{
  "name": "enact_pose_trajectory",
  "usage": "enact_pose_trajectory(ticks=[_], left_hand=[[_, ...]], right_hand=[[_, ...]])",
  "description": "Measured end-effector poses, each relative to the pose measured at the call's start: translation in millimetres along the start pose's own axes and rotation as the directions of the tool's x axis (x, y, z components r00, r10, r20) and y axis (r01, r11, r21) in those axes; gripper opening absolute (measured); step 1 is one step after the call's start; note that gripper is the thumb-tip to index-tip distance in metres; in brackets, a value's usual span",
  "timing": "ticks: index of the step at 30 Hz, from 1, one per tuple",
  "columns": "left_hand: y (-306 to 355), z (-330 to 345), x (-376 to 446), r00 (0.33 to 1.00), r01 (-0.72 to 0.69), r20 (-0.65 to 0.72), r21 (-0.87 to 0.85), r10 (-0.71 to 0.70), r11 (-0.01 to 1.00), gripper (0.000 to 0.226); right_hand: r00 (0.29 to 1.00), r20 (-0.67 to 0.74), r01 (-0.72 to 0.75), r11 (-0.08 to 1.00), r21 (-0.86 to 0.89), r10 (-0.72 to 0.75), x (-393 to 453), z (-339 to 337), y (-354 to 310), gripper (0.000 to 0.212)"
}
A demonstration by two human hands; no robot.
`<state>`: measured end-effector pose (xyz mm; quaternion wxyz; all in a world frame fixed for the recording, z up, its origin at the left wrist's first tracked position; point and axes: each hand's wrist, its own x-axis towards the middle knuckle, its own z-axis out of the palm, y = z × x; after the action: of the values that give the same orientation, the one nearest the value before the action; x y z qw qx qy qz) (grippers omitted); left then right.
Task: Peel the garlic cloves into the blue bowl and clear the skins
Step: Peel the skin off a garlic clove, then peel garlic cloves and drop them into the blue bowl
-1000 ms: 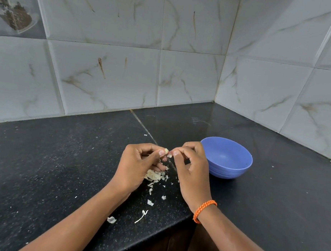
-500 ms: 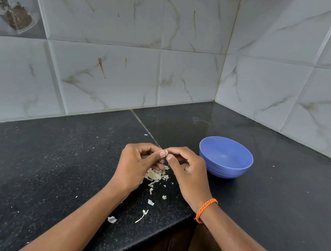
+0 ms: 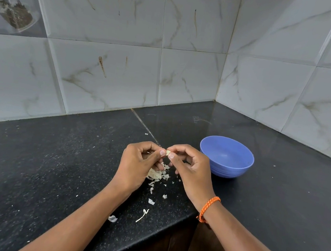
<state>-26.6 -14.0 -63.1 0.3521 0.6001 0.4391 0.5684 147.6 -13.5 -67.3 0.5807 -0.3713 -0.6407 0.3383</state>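
Head view: I note a small pale garlic clove [image 3: 167, 152] pinched between the curled fingertips of left hand [image 3: 137, 164] and right hand [image 3: 192, 168], above papery skins [image 3: 156, 174] on black speckled counter [image 3: 57, 166], beside round blue plastic bowl [image 3: 226, 156].

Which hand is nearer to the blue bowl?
Right. The right hand is just beside the blue bowl; the left hand is further away, beyond the right hand.

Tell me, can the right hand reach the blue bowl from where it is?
Probably yes. The right hand is just beside the blue bowl, with nothing between them, but it is pinching the garlic clove together with the left hand.
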Motion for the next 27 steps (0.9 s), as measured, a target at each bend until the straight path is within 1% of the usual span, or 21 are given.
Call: enact_pose_trajectory(ticks=[12,16,19,22,27], left_hand=[[3,3,-1,0.999,0.01,0.035,0.011,-0.01,1.0,0.014],[5,3,-2,0.998,0.03,0.054,-0.008,-0.03,1.0,0.01],[6,3,-3,0.998,0.033,0.061,-0.014,-0.032,0.999,0.008],[7,1,-4,0.999,0.032,0.037,-0.005,-0.032,0.999,0.007],[10,2,-5,1.0,-0.015,0.013,0.071,0.014,0.997,0.006]], right_hand=[[0.999,-0.039,-0.016,1.0,0.02,0.017,-2,0,-2,0.01],[0.999,-0.037,-0.016,0.998,0.058,0.018,-1,0,-2,0.012],[0.999,-0.044,0.009,1.0,0.014,-0.009,-1,0,-3,0.013],[0.998,-0.043,0.049,0.998,-0.049,-0.052,-3,2,-4,0.01],[0.998,-0.036,0.051,0.996,-0.075,-0.054,-2,4,-8,0.004]])
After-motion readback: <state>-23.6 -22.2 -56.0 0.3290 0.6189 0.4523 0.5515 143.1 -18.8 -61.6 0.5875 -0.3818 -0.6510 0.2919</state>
